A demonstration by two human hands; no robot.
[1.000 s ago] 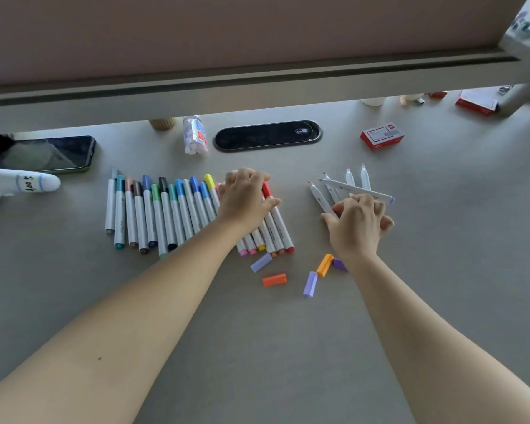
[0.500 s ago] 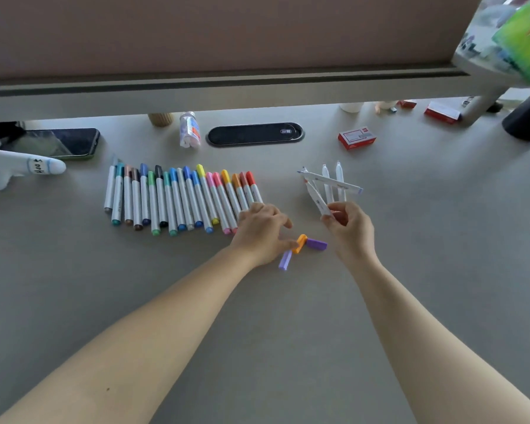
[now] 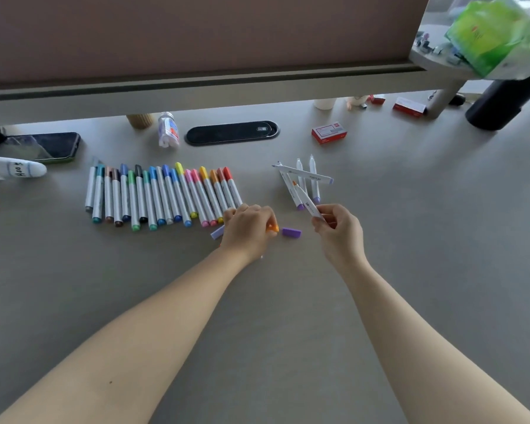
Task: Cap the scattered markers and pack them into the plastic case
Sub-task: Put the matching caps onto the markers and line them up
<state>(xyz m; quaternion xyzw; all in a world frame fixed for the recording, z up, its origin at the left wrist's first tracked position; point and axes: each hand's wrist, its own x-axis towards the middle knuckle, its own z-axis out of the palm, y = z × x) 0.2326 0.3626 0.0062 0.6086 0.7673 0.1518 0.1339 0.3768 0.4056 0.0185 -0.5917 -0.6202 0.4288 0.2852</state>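
A row of several capped coloured markers point(image 3: 166, 195) lies side by side on the grey table. To its right sits a small pile of uncapped white markers point(image 3: 306, 179). My right hand point(image 3: 338, 229) pinches one uncapped white marker point(image 3: 306, 200) with an orange tip, lifted off the table. My left hand point(image 3: 247, 229) curls over an orange cap point(image 3: 272, 228) at the row's right end. A purple cap point(image 3: 291, 232) lies between my hands and a lilac cap point(image 3: 217, 232) pokes out left of my left hand. No plastic case is in view.
At the back lie a black phone point(image 3: 43, 146), a small bottle point(image 3: 168, 131), a black oval cable port point(image 3: 231, 132) and a red box point(image 3: 329, 133). A white toy point(image 3: 10, 172) sits far left. A raised shelf point(image 3: 441, 61) and black cylinder point(image 3: 499, 105) stand at the right.
My left hand left the marker row and came down onto the loose caps, closing on the orange one. My right hand lifted one uncapped marker out of the pile.
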